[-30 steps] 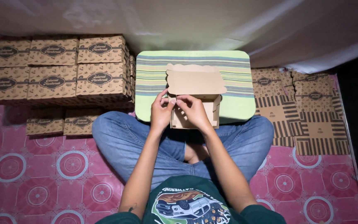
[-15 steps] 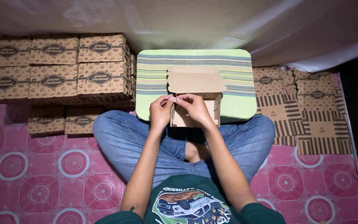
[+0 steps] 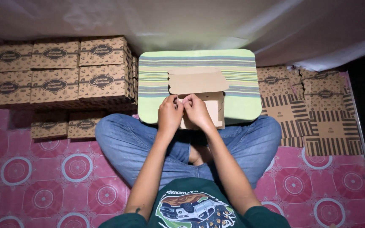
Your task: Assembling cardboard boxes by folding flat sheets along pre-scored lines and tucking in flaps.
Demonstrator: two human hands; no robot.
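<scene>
Pinching the near wall of this half-folded cardboard box [image 3: 203, 105] with both my left hand [image 3: 170, 115] and right hand [image 3: 197, 112], on the striped lap table [image 3: 241, 84]; lid's open, tucking flaps probably comes next.

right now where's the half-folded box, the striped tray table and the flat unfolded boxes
half-folded box [image 3: 199, 82], head view, on its open lid flap
striped tray table [image 3: 241, 71], head view, bare right part of top
flat unfolded boxes [image 3: 317, 109], head view, middle of pile

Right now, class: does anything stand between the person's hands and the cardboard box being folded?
Nothing visible does. The left hand and right hand both already touch the open cardboard box at its near edge, on the striped green table.
</scene>
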